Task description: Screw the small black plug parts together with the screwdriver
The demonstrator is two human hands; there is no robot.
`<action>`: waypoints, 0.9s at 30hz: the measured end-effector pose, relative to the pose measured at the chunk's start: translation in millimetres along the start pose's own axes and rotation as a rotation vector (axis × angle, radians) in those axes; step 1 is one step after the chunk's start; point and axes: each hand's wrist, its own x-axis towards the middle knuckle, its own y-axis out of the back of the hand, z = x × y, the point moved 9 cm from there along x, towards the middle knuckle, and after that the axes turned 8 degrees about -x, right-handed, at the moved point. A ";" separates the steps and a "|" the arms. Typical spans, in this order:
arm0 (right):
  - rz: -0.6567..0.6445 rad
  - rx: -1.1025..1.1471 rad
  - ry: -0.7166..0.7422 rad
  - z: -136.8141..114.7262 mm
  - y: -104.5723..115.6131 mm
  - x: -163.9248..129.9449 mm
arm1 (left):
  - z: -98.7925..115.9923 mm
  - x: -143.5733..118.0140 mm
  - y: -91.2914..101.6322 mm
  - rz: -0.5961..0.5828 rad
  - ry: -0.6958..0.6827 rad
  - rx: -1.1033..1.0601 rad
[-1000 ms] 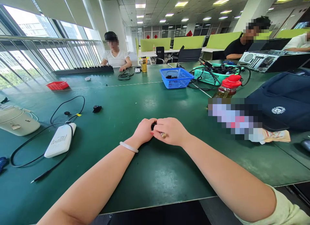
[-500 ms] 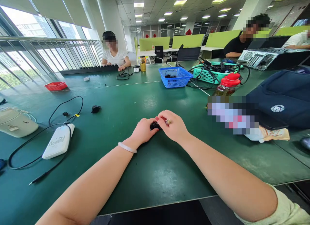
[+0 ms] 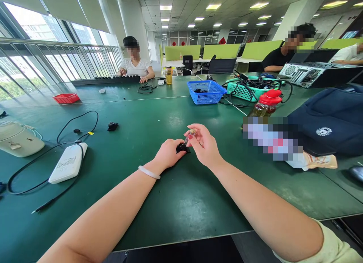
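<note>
On the green table, my left hand (image 3: 167, 153) is closed around the left side of a small black object (image 3: 183, 148), pressing it down. Its exact kind is too small and covered to make out. My right hand (image 3: 204, 145) is just to the right and above it. Between thumb and fingers it pinches a small clear-handled tool (image 3: 192, 133) with a gold-coloured end. The tool slants down toward the black object; whether its tip touches is hidden.
A white power bank (image 3: 68, 163) with a black cable lies left, near a black lump (image 3: 112, 126). Ahead are a blue basket (image 3: 206, 98) and a green basket (image 3: 245, 92) of cables. A red-lidded bottle (image 3: 269, 98) and dark backpack (image 3: 326, 115) stand right. Other people sit beyond.
My right hand has lifted slightly and opened away from the black object, its fingers now higher on the clear tool, showing more of both. My left hand stays in place.
</note>
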 end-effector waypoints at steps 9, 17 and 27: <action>0.042 -0.163 0.186 -19.5 3.9 -3.1 | 0.3 -1.2 -0.1 -0.006 -0.008 0.010; 0.097 -0.162 0.201 -21.7 9.4 -4.4 | -1.6 -1.9 1.3 0.001 0.012 -0.003; 0.141 -0.256 0.162 -16.7 14.1 -1.0 | -1.4 -1.7 1.8 -0.001 0.020 0.003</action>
